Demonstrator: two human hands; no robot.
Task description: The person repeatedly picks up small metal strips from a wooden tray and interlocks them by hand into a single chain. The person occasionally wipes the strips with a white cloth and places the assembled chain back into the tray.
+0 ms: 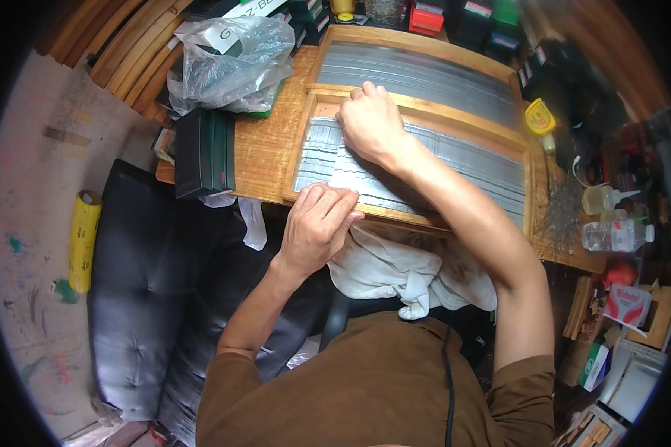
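Note:
A shallow wooden tray [529, 197] in front of me holds several thin silvery strips [462, 164] laid lengthwise. My left hand [314, 223] is at its front rim, fingers bent and pressed together in a pinch. Across the tray, my right hand [373, 123] is closed near the wooden bar at the back, its wrist over the strips. Between both hands runs a brighter silvery patch [341, 173]. Whatever is in the fingers is hidden. Behind it, a second wooden-framed section [417, 67] holds a similar grey, lined layer.
Dark boxes [201, 153] and a plastic bag [235, 63] stand left on the wooden table [272, 153]. A yellow tape measure [539, 117], a clear bottle [617, 235] and a squeeze bottle [602, 199] are right. White cloth [388, 264] hangs below the front edge, beside a black padded seat [149, 298].

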